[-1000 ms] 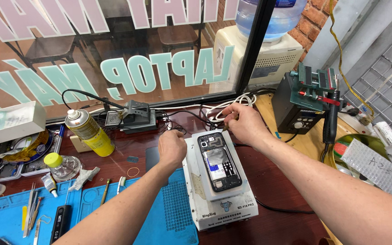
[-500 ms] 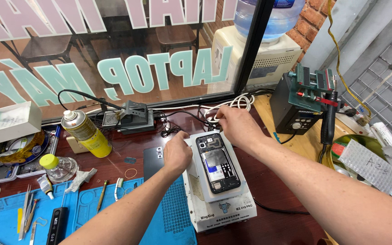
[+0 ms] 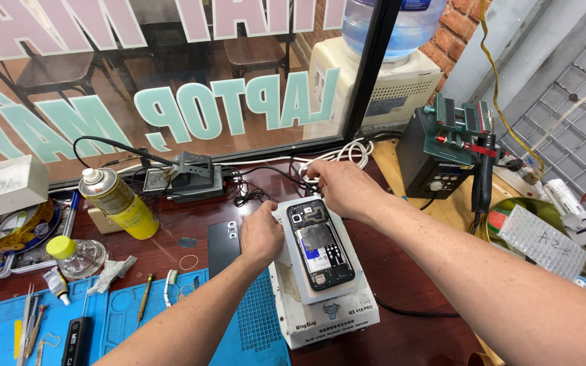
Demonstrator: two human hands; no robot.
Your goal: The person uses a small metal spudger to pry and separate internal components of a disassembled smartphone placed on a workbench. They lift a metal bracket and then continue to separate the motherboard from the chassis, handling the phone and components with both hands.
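the opened phone (image 3: 320, 245) is lying back-off on the white heating block (image 3: 320, 298) mid-worktop; left hand (image 3: 260, 234) is curling against its left edge, right hand (image 3: 339, 184) pinching at its top end; reassembly seems left.

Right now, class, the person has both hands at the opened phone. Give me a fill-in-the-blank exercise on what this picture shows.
1. The opened phone lies on a ____ heating station.
2. The left hand rests at the phone's ____ edge.
3. The spray can left of the hands is ____.
4. The right hand is at the phone's ____ end, near white cables.

Missing words: white; left; yellow; far
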